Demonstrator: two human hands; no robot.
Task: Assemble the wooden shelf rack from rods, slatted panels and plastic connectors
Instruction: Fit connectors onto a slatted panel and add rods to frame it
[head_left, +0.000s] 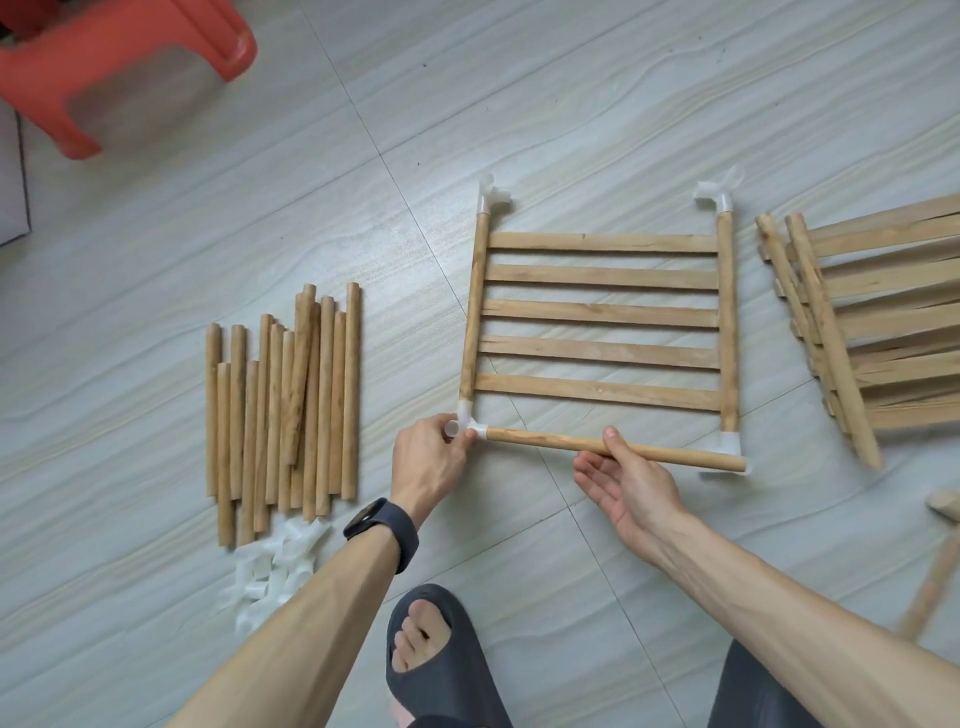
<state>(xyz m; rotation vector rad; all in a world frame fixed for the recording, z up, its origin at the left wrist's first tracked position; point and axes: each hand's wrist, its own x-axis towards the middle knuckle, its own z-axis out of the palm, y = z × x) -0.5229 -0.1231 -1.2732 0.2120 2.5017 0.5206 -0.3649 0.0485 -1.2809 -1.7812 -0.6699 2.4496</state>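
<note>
1. Head view: a slatted panel (602, 312) lies flat on the floor (571, 104) in front of the person; five slats run between its two side rails, and each rail end carries a white plastic piece: the far-left connector (491, 200), the far-right connector (719, 197), the near-left connector (465, 423) and the near-right connector (730, 444).
2. The left hand (431, 462), with a dark watch (382, 527) on its wrist, is clamped on the near-left connector, its curled fingertips pinching it at the panel's near-left corner.
3. The right hand (628, 483) lies palm up and grips a rod (545, 441) at about its middle; the thumb is on top and the fingers are beneath.
4. The rod runs along the panel's near edge; its left end sits in the side socket of the near-left connector; its right end lies in front of the near-right connector and reaches just past it.
5. Left of the panel, well apart from it, loose rods (291, 400) lie side by side in a pile; a heap of loose connectors (275, 566) lies at the pile's near end, partly hidden by the left forearm.
6. Right of the panel a skewed stack of panels (883, 322) is cut off by the frame; a red stool (119, 62) stands at the far left; a foot in a dark slipper (441, 660) rests on the floor between the forearms; a wooden thing near the right edge is too blurred to name.
</note>
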